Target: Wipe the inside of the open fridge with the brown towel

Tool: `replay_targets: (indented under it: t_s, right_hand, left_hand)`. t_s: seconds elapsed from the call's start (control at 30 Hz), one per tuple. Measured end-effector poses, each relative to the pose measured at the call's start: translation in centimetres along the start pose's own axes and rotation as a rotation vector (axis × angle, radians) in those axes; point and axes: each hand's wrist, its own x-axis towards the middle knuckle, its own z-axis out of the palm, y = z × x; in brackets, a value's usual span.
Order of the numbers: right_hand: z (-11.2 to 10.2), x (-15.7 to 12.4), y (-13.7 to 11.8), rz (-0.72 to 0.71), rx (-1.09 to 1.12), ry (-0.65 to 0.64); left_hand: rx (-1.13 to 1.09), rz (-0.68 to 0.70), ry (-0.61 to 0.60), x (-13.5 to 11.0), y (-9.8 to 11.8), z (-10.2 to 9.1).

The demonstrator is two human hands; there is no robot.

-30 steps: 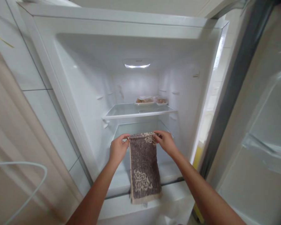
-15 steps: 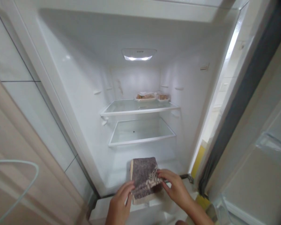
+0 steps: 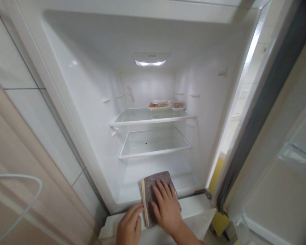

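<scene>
A folded brown towel (image 3: 150,185) with a beige edge lies on the bottom front ledge of the open fridge (image 3: 86,102). My right hand (image 3: 165,207) lies flat on top of it, fingers stretched out and pressing down. My left hand (image 3: 129,226) rests at the towel's left edge, fingers loosely extended and touching the beige border; it holds nothing.
Two glass shelves (image 3: 153,117) sit inside the lit fridge; the upper one carries two food trays (image 3: 159,105) at the back. The fridge door (image 3: 283,143) stands open on the right. A tiled wall (image 3: 22,112) and a thin white cable (image 3: 20,190) are on the left.
The towel hung unfolded from both hands a second ago. It was then lowered and folded on the bottom ledge, and now my right hand lies flat on it.
</scene>
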Motion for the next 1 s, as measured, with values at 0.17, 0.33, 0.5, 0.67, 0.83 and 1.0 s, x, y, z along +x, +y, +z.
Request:
replay_targets:
  t_s: [0.17, 0.33, 0.5, 0.67, 0.83, 1.0]
  right_hand:
    - [2.5, 4.1, -0.8, 0.088, -0.092, -0.127]
    - [-0.3, 7.7, 5.5, 0.203, -0.206, -0.148]
    - [-3.5, 9.1, 12.2, 0.299, -0.265, -0.134]
    - [-4.0, 9.0, 13.1, 0.27, -0.256, -0.132]
    - [-3.7, 6.2, 12.2, 0.222, -0.233, -0.114]
    - [-3.7, 4.6, 11.8, 0.237, -0.306, -0.1]
  left_hand:
    - [0.171, 0.011, 0.071, 2.4, -2.8, 1.0]
    - [0.301, 0.094, 0.02, 1.6, -4.8, 2.3]
    - [0.357, 0.102, -0.05, 0.1, -5.3, 2.8]
    - [0.353, 0.106, -0.038, 0.0, -5.5, 3.2]
    - [0.339, 0.105, -0.053, 0.0, -5.4, 3.0]
    - [0.357, 0.105, -0.044, 0.0, -5.1, 2.8]
